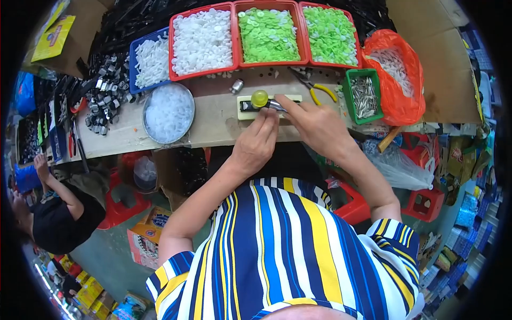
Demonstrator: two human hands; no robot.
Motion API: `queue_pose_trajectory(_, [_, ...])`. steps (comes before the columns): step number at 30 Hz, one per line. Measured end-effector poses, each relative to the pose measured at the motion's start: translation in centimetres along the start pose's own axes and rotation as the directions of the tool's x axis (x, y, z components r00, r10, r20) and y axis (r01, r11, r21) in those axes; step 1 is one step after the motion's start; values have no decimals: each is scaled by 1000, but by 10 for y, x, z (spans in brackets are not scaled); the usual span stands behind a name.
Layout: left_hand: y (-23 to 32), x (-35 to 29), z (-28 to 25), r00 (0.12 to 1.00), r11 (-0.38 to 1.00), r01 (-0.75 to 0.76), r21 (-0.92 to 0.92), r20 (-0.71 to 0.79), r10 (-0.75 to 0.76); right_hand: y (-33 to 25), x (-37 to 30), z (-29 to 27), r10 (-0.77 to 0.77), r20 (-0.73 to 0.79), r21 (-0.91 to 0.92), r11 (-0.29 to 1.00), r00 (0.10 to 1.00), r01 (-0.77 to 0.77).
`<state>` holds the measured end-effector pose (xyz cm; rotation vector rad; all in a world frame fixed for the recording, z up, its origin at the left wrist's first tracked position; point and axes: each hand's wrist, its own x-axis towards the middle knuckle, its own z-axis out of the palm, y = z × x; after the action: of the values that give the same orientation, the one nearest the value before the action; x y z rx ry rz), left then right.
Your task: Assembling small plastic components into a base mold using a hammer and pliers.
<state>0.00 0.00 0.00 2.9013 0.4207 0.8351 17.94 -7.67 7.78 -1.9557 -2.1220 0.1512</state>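
Note:
A cream block (245, 115) lies near the bench's front edge, with a black strip-shaped part (246, 106) set in its top. Over it sits a translucent yellow-green round knob (260, 98), close against a shiny metal piece (275, 104). My right hand (316, 127) comes in from the right, its fingers closed around the metal piece beside the knob. My left hand (256, 143) is pinched at the block's front edge, fingertips just below the metal piece. Whatever those left fingertips hold is hidden. A small silvery metal part (237, 86) stands behind the block.
Yellow-handled pliers (321, 92) lie behind my right hand. A round dish (193, 109) of clear pieces stands left. Red trays (234, 32) of white and green discs line the back. At right are a green tub (366, 120) and an orange bag (421, 101). A co-worker (64, 213) sits left.

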Motion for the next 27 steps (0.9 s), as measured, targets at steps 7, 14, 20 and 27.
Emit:
queue_pose_trajectory(7, [6,-5,-7,998,998,-53,-15,-25,53,-12,4,-4,38,107,-17,999,994,-36])
queue_pose_trajectory(14, [-3,-3,-20,993,974,45,-224,-100,-69,-11,2,-16,15,-508,245,961,861,128])
queue_pose_trajectory(20, [-16,-15,-18,992,993,80,-84,-90,-88,-7,-20,-21,-18,-216,6,1000,976,20])
queue_pose_trajectory(27, [-14,-6,-19,995,995,80,-60,-62,-83,-1,-40,-5,78,-77,-24,997,994,-80])
